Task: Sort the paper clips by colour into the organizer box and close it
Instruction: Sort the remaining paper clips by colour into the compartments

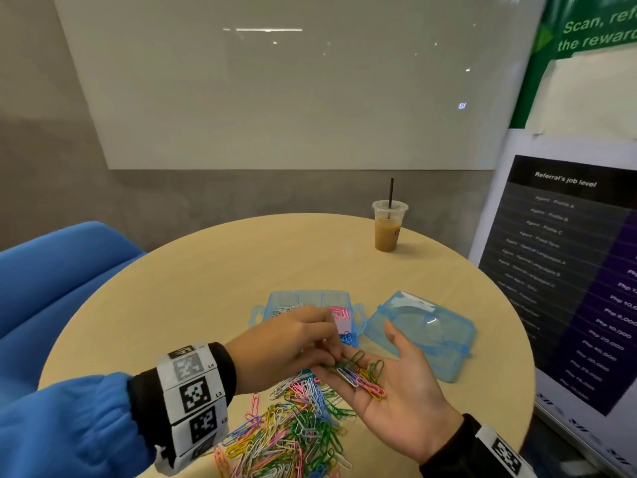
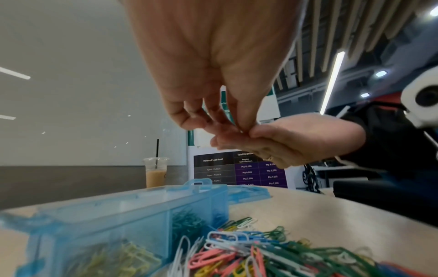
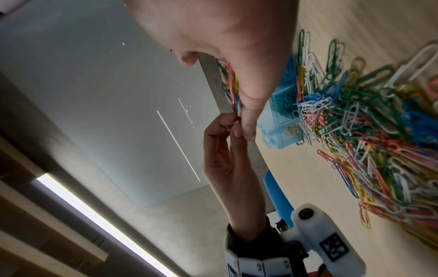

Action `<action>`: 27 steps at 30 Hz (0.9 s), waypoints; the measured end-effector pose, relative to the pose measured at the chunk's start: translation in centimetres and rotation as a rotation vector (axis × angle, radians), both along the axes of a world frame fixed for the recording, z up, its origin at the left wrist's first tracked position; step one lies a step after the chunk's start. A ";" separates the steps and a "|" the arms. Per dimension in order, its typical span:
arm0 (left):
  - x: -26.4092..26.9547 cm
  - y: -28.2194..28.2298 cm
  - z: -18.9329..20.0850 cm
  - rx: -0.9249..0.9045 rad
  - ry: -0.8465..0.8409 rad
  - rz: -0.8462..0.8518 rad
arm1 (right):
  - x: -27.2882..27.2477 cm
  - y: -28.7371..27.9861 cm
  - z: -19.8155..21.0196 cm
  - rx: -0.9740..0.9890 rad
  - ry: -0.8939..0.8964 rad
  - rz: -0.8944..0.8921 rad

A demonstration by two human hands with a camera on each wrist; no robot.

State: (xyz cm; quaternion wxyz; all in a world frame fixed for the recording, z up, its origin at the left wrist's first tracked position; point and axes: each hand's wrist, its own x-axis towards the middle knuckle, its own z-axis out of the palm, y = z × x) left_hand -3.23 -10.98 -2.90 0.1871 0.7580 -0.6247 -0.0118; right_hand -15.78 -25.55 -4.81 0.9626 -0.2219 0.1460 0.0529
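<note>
While the right hand [image 1: 396, 384] lies spread, palm up, as a small tray of mixed clips beside the organizer box [image 1: 310, 310], the left hand [image 1: 289, 343] pinches a green clip [image 1: 348, 361] from it, probably for the green compartment. The lid [image 1: 422, 334] lies open beside the box.

**Clips half sorted, box open**

The translucent blue organizer box [image 1: 312, 300] stands open, with white, pink, green, blue and yellow clips in separate compartments. Its detached lid [image 1: 422, 334] lies just right of it. The mixed paper clip pile [image 1: 293, 429] sprawls in front of the box; a small handful [image 1: 362, 376] lies above the pile.
</note>
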 end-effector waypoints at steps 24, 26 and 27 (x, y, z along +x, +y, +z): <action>1.3 -2.0 0.8 0.046 0.122 0.194 | 0.4 0.5 -0.4 0.045 0.104 -0.011; -0.2 -2.5 0.9 0.082 0.223 0.100 | 0.3 0.5 -0.5 0.036 0.071 -0.008; -0.8 -2.7 0.9 0.090 0.272 0.084 | 0.3 0.5 -0.4 0.015 0.063 -0.008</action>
